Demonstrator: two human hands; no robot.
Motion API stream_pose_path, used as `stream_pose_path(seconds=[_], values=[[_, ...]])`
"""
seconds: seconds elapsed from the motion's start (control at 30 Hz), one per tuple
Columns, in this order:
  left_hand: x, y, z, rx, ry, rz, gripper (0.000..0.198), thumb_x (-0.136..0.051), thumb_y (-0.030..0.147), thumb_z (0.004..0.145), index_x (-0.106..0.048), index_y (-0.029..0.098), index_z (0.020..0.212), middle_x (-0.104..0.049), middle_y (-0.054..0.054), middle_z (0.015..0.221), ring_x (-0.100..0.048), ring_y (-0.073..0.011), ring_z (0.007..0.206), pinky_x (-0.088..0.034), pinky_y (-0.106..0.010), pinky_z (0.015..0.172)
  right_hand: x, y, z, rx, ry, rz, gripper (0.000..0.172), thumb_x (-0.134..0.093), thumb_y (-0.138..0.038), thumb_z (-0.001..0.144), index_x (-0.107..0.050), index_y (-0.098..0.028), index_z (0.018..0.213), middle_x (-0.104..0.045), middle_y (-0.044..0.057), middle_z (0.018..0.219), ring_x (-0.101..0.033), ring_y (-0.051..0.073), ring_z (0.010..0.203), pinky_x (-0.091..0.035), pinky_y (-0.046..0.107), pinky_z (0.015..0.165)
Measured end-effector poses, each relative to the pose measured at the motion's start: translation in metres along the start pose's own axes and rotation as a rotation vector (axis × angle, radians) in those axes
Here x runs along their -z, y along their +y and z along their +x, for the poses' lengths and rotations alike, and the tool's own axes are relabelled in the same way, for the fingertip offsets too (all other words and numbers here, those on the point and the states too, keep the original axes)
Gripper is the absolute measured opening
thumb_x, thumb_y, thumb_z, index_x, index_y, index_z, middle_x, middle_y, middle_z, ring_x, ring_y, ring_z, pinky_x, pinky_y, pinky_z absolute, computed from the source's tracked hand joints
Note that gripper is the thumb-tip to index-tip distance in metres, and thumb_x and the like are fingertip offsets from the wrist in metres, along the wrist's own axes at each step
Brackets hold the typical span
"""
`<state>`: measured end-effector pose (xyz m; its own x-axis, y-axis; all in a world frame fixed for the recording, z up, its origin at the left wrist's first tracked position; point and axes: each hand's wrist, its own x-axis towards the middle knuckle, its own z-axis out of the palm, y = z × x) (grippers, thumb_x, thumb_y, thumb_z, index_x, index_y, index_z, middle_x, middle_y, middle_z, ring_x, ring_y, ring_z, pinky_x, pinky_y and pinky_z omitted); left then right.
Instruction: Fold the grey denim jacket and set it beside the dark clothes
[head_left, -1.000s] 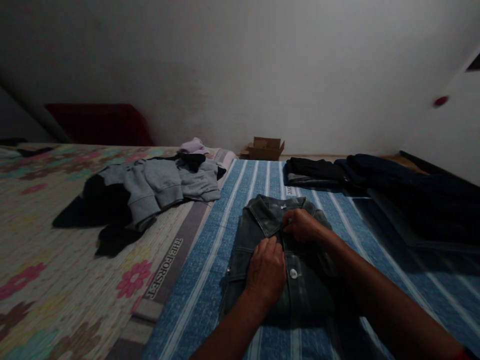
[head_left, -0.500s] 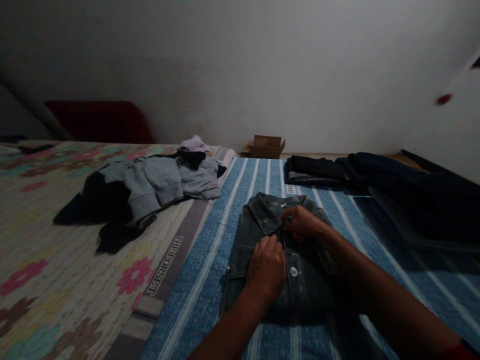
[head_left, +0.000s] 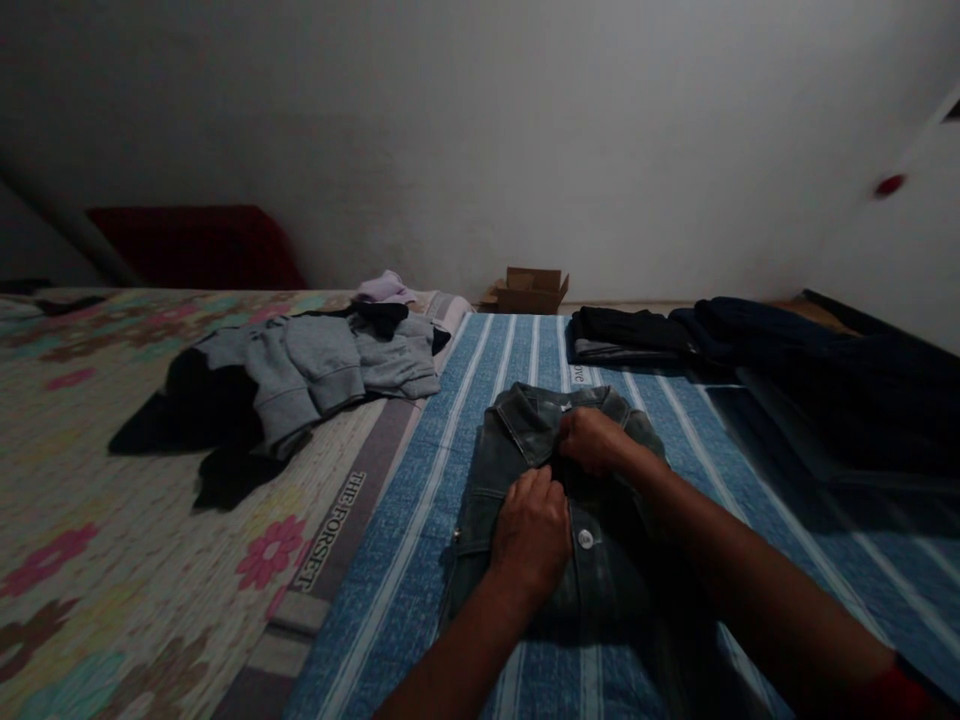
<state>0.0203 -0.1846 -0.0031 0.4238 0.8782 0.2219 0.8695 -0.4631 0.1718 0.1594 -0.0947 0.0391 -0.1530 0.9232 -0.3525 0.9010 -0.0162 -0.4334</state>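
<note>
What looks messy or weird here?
The gray and black clothes on the flowered cover lie in a loose jumble, which looks untidy compared with the neatly laid jacket and the folded dark stack at the back right. I see nothing spilled or torn, but it's too dim to be sure.

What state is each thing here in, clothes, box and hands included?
Jacket: folded, front up, collar at the far end.
Left hand: fingers bent, on the jacket's front; grip unclear.
Right hand: fingers bent, just below the collar; grip hidden.
Grey clothing: loosely heaped, rumpled.
Black clothing: rumpled, beside the grey.
Dark stack: folded, piled.
Cardboard box: open.
Striped cloth: spread out.
</note>
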Motion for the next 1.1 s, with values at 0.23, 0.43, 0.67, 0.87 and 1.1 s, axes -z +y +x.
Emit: stream_pose_path(seconds=[0.23, 0.43, 0.67, 0.87, 1.1], values=[[0.003, 0.001, 0.001, 0.028, -0.085, -0.005, 0.03, -0.04, 0.017, 0.094, -0.058, 0.014, 0.117, -0.057, -0.012, 0.131, -0.049, -0.025, 0.122, -0.042, -0.043, 0.099, -0.004, -0.001, -0.005, -0.025, 0.189, -0.166, 0.025, -0.052, -0.017, 0.074, -0.071, -0.016, 0.091, -0.07, 0.014, 0.098, -0.066, 0.027, 0.095, -0.047, 0.028, 0.072], [0.005, -0.004, -0.002, -0.034, -0.122, 0.017, 0.038, -0.036, 0.025, 0.095, -0.051, 0.014, 0.128, -0.052, -0.012, 0.138, -0.04, -0.0267, 0.131, -0.038, -0.046, 0.101, -0.014, 0.004, -0.002, -0.024, 0.212, -0.185, 0.027, -0.05, -0.019, 0.078, -0.07, -0.018, 0.095, -0.071, 0.012, 0.099, -0.066, 0.026, 0.094, -0.046, 0.028, 0.071], [0.009, -0.021, -0.002, -0.226, -0.188, -0.035, 0.038, -0.034, 0.028, 0.097, -0.05, 0.017, 0.129, -0.05, -0.009, 0.14, -0.036, -0.0214, 0.135, -0.033, -0.042, 0.105, -0.018, 0.008, -0.002, -0.001, 0.234, -0.172, 0.028, -0.047, -0.018, 0.079, -0.071, -0.017, 0.094, -0.071, 0.013, 0.098, -0.066, 0.025, 0.095, -0.045, 0.027, 0.072], [0.015, -0.024, 0.0, -0.127, -0.281, -0.048, 0.044, -0.033, 0.036, 0.097, -0.046, 0.016, 0.135, -0.043, -0.012, 0.146, -0.031, -0.0242, 0.139, -0.028, -0.051, 0.109, -0.018, 0.009, -0.005, 0.023, 0.251, -0.149, 0.029, -0.046, -0.021, 0.08, -0.07, -0.021, 0.097, -0.071, 0.009, 0.098, -0.066, 0.023, 0.096, -0.044, 0.026, 0.071], [0.014, -0.022, 0.005, -0.053, -0.279, -0.028, 0.051, -0.028, 0.04, 0.098, -0.041, 0.013, 0.139, -0.038, -0.012, 0.15, -0.026, -0.0256, 0.141, -0.023, -0.054, 0.111, -0.021, 0.007, -0.006, 0.006, 0.274, -0.191, 0.029, -0.044, -0.023, 0.083, -0.069, -0.021, 0.099, -0.071, 0.01, 0.101, -0.066, 0.024, 0.097, -0.045, 0.028, 0.073]])
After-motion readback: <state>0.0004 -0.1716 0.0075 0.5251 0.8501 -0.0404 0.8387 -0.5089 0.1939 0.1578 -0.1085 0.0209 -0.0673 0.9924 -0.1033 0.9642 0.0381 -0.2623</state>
